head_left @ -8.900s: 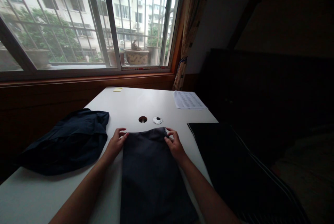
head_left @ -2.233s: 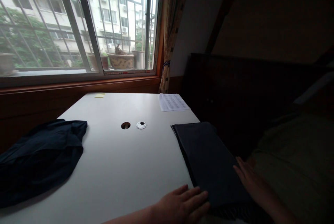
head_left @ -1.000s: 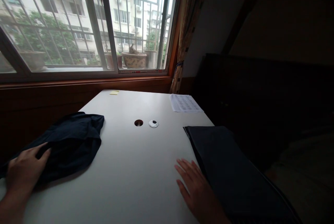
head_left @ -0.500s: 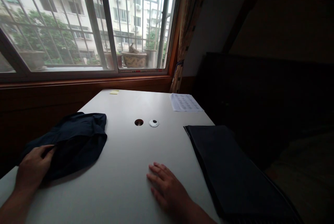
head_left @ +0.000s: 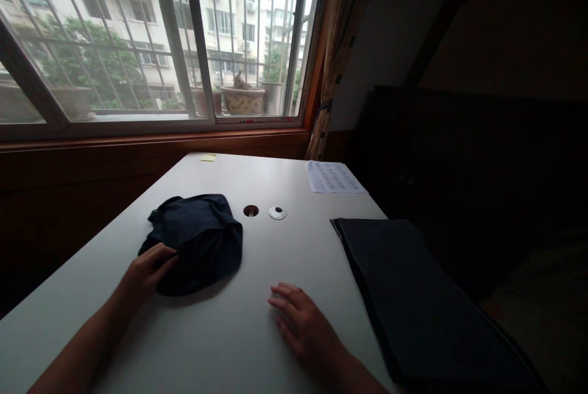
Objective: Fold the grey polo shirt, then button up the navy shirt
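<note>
A crumpled dark navy garment [head_left: 197, 241] lies bunched on the white table [head_left: 220, 333], left of centre. My left hand [head_left: 146, 266] grips its near left edge, fingers curled into the cloth. My right hand [head_left: 301, 320] rests flat on the bare tabletop with fingers spread, holding nothing, between the navy garment and a stack of folded dark clothes [head_left: 413, 296] at the table's right edge.
A cable hole [head_left: 250, 211] and its round white cap [head_left: 277, 213] sit beyond the garment. A printed sheet [head_left: 333, 176] lies at the far right corner, a yellow sticky note [head_left: 208, 157] at the far edge. Window and wooden sill stand behind; dark furniture to the right.
My left hand took hold of the navy garment and dragged it right, toward the table's middle, bunching it. My right hand left the folded stack and settled flat on the table.
</note>
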### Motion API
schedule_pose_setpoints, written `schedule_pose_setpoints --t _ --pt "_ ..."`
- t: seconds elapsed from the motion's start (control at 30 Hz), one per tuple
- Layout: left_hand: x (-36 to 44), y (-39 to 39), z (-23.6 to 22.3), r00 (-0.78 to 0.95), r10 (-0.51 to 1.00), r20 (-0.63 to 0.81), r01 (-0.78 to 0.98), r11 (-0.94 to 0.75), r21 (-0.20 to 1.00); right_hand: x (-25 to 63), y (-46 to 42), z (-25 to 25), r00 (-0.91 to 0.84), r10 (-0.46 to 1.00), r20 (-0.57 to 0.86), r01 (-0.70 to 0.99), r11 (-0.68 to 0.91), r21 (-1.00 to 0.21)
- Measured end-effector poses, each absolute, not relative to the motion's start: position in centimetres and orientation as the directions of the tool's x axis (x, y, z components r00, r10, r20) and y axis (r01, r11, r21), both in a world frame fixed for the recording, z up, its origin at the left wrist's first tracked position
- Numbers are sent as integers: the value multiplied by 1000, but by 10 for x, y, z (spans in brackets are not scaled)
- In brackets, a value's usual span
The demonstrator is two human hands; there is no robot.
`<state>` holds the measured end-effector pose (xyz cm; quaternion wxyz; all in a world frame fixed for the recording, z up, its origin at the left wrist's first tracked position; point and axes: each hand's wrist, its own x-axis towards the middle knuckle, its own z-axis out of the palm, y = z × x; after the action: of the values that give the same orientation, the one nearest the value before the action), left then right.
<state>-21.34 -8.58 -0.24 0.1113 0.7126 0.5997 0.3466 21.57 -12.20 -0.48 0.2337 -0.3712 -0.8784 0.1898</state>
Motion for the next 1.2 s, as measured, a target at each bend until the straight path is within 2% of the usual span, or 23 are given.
schedule_pose_setpoints --t 0.17,0.27,0.37,0.47,0.57,0.67,0.77,0.87,1.0,1.1,1.2 --pt "-146 -95 6 407 845 347 591 -533 606 220 -121 -6 -472 779 413 555 627 -547" --pt "-126 -102 8 466 782 413 525 -620 583 223 -118 -4 -374 771 515 569 630 -529" --pt "-126 -103 3 329 788 520 592 -601 537 219 -111 3 -364 754 547 595 640 -486" --pt "-137 -97 -7 196 812 550 689 -513 512 201 -96 14 -412 726 550 611 668 -425" --pt "-148 -88 -19 98 846 525 744 -413 526 171 -75 23 -465 722 512 646 672 -362" --pt "-157 -82 -27 55 910 411 688 -334 645 139 -51 28 -481 781 399 717 612 -333" --pt "-163 -78 -29 102 958 268 590 -275 759 119 -30 29 -438 831 343 714 554 -429" --pt "-166 -78 -26 111 963 247 539 -267 798 114 -15 31 -380 847 371 666 529 -525" --pt "-165 -84 -12 -5 984 180 368 -166 915 134 -2 44 -259 859 441 609 500 -616" --pt "-165 -91 3 -179 972 153 163 -124 979 164 1 65 -61 864 499 576 439 -690" --pt "-168 -94 17 -334 927 170 17 -174 985 204 -3 87 281 788 548 434 405 -805"
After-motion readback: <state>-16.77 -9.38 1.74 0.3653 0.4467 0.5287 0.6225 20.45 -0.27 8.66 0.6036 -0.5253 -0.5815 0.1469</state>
